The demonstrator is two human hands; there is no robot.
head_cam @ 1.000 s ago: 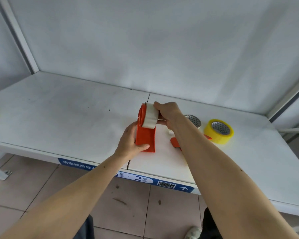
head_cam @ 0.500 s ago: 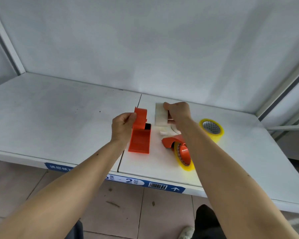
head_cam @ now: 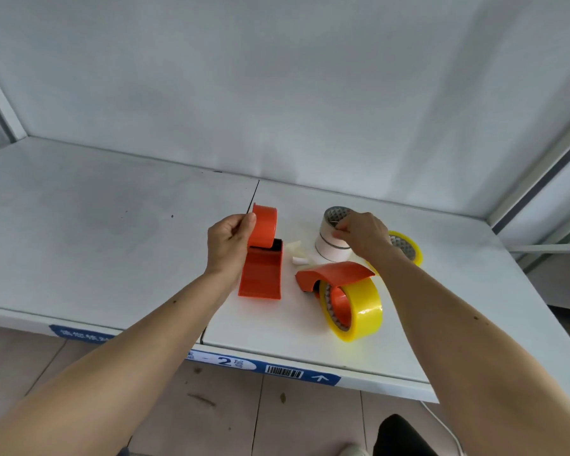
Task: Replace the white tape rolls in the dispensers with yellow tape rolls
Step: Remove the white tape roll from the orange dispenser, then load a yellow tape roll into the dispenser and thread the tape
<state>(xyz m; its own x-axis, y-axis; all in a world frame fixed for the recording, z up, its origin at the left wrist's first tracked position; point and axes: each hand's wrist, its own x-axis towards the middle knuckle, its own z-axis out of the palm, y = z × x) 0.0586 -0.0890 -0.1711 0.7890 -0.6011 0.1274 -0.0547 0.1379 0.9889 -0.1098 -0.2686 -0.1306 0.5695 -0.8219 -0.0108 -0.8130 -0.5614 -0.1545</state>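
My left hand point(head_cam: 229, 246) grips the top of an upright orange tape dispenser point(head_cam: 261, 258) that holds no roll. My right hand point(head_cam: 364, 233) rests its fingertips on the upper of two white tape rolls point(head_cam: 331, 240) stacked flat on the white shelf point(head_cam: 112, 245). A second orange dispenser point(head_cam: 333, 274) lies on its side in front of the stack, loaded with a yellow tape roll point(head_cam: 359, 311). Another yellow tape roll point(head_cam: 405, 246) lies flat behind my right wrist, partly hidden.
Small white scraps point(head_cam: 297, 253) lie between the empty dispenser and the white stack. A seam point(head_cam: 254, 195) splits the shelf boards. The front edge carries a blue label strip point(head_cam: 277, 370). A slanted post point(head_cam: 537, 172) bounds the right side; tiled floor lies below.
My right hand pulled the white roll off the dispenser, carried it right and set it down on the other white roll. My left hand kept hold of the dispenser. The camera swung right.
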